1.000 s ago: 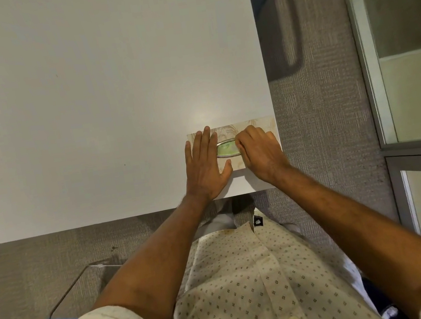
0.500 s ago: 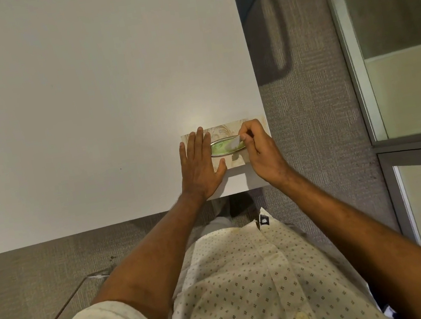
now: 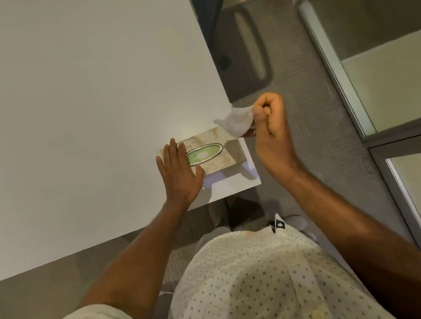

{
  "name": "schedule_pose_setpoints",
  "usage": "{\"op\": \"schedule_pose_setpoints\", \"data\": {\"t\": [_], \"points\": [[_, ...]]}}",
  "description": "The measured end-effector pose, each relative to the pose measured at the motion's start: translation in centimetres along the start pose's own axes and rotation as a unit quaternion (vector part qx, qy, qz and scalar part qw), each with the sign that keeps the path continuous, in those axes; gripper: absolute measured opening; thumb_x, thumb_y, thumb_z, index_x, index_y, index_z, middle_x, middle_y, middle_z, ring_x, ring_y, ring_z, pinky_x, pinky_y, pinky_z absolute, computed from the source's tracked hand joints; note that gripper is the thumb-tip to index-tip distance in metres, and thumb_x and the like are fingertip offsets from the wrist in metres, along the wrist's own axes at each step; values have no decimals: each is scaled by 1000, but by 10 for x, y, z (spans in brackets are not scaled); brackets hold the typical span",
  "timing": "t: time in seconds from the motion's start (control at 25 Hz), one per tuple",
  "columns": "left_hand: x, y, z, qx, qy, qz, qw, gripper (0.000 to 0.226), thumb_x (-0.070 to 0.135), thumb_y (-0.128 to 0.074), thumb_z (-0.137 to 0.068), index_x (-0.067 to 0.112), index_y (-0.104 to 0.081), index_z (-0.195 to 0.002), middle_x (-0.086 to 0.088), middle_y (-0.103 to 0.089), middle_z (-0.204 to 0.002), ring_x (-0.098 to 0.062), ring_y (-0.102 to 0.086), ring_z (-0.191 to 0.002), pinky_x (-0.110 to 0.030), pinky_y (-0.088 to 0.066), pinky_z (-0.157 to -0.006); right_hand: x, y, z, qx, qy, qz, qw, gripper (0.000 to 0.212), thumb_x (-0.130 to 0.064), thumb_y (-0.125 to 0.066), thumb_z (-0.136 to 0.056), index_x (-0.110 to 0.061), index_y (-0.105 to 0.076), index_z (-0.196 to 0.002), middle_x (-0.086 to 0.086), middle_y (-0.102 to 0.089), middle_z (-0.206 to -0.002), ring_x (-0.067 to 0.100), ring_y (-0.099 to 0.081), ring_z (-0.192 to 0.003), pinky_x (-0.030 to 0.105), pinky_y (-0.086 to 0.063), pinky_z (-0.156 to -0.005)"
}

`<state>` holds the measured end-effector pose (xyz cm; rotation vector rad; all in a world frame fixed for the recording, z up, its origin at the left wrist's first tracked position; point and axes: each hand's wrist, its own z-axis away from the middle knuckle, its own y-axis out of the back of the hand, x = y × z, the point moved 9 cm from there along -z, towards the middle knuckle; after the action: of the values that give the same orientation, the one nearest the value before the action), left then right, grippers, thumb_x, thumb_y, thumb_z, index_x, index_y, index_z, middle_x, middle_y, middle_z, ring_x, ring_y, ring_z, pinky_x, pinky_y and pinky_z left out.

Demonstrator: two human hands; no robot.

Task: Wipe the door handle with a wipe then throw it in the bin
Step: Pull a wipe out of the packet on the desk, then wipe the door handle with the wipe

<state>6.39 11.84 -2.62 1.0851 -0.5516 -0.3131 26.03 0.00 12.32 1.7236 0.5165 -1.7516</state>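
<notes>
Head view: wipe (image 3: 236,122) pinched in right hand (image 3: 271,133), lifted clear of the box (image 3: 219,155).
I see the left hand (image 3: 178,172) flat, fingers spread, pressing on the box's left end at the near right corner of the white table (image 3: 72,112). Right hand is curled, thumb and fingers closed on the white wipe, held over the table's right edge just beyond the box. Box's oval opening (image 3: 204,154) shows green. I see grey carpet (image 3: 311,143) and a glass partition (image 3: 393,47) to the right.
</notes>
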Motion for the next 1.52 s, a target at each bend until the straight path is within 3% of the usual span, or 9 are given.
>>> {"op": "schedule_pose_setpoints", "data": {"t": [0.12,0.2,0.36,0.56,0.72,0.84,1.08,1.28,1.52], "points": [[67,25,5,76,21,149,986,50,31,-53,-108,17,-43,-156,-5,-25,-173,-27,-22,-161,-51,-9,-133,-6,55,-8,20,-19,-35,999,10,-23,-36,-109,-17,-40,-116,12,-55,-111,15,-65,-94,29,-60,-68],[140,39,9,80,1,341,937,37,31,-49,-109,16,-58,-141,-2,-49,-157,-19,-47,-142,-46,-30,-128,-8,104,-8,44,-15,-54,997,7,-26,-37,-108,-25,-42,-112,8,-59,-108,9,-68,-86,24,-57,-63],[304,49,25,-80,-56,548,831,54,56,-39,-98,20,-78,-93,1,-79,-100,-11,-72,-92,-25,-59,-85,-8,215,-4,107,-14,-76,991,8,-28,-39,-108,-31,-45,-103,-3,-64,-97,8,-67,-78,27,-54,-58],[467,40,60,-121,-229,503,824,21,21,-64,-104,7,-70,-89,7,-68,-81,-7,-62,-77,-20,-49,-72,-6,359,18,212,-12,-96,972,8,-19,-43,-108,-24,-47,-104,-14,-68,-84,8,-65,-72,29,-52,-55],[557,17,86,-153,-231,539,796,19,25,-64,-102,27,-71,-84,13,-69,-78,-5,-63,-74,-19,-50,-70,4,453,46,277,-51,-141,949,9,-32,-53,-106,-26,-55,-100,-16,-66,-67,3,-58,-58,23,-46,-49],[615,-1,99,-192,-221,550,782,19,26,-64,-101,28,-73,-84,7,-72,-81,-11,-66,-76,-26,-54,-71,18,496,63,239,-100,-160,953,15,-39,-67,-97,-25,-65,-104,-12,-71,-73,3,-64,-64,22,-51,-56],[718,-23,106,-229,-280,519,774,24,15,-59,-108,21,-65,-85,5,-65,-78,-15,-58,-78,-33,-50,-73,46,570,90,267,-181,-129,938,34,-27,-79,-89,4,-67,-93,14,-65,-87,23,-58,-81,29,-49,-67],[794,-47,82,-267,-281,514,765,18,18,-56,-109,18,-63,-93,-15,-70,-93,-23,-62,-86,-43,-53,-79,42,636,84,355,-133,-195,905,19,-31,-68,-98,-14,-67,-90,12,-66,-89,25,-61,-85,40,-56,-83],[891,-57,41,-328,-314,476,753,19,20,-58,-109,20,-67,-92,-9,-75,-89,-18,-69,-80,-36,-56,-71,31,707,48,503,-133,-123,845,25,-40,-61,-100,-16,-64,-103,-1,-73,-91,11,-69,-78,32,-56,-61]]}}
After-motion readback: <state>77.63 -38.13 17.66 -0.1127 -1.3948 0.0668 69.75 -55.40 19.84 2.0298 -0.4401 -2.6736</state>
